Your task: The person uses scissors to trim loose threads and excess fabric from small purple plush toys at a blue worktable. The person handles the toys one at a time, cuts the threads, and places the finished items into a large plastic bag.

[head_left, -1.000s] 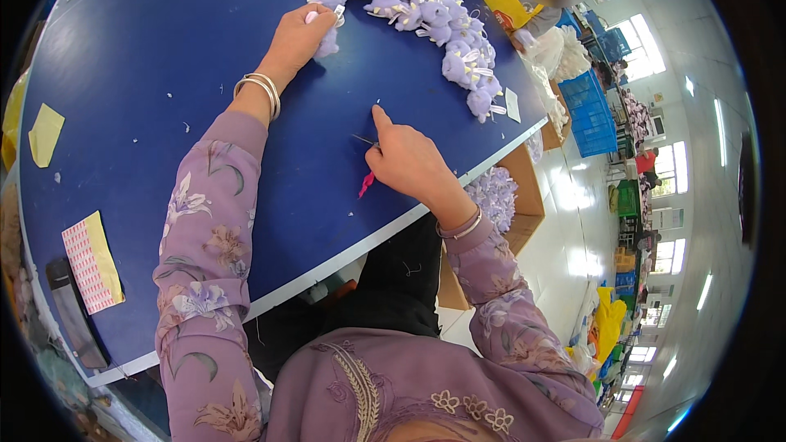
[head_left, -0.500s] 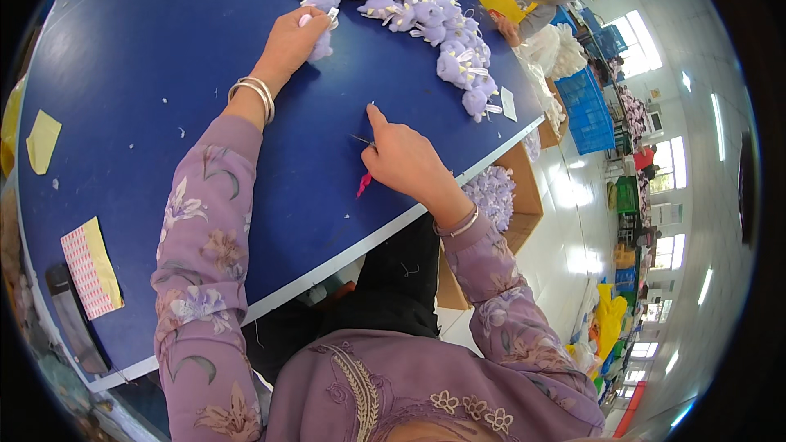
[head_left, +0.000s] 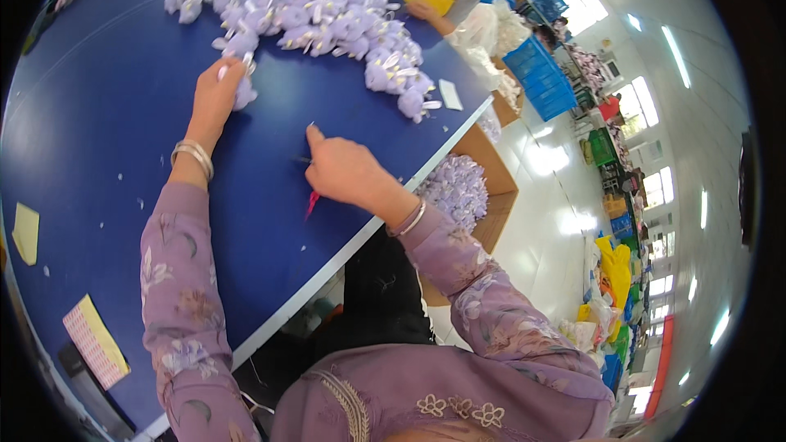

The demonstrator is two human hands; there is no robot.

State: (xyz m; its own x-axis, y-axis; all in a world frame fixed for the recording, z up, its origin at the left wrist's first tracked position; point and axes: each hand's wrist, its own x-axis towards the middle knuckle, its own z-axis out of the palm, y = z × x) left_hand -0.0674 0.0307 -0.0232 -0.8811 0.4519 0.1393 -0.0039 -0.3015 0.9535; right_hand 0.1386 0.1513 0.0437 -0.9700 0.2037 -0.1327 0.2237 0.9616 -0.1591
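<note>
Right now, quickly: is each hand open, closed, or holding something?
Left hand: closed, holding a lavender plush toy.
Right hand: curled around a thin tool, too blurred to identify; index finger extended.

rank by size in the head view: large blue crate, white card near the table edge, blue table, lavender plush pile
Largest to smallest, as they look:
blue table
lavender plush pile
large blue crate
white card
</note>
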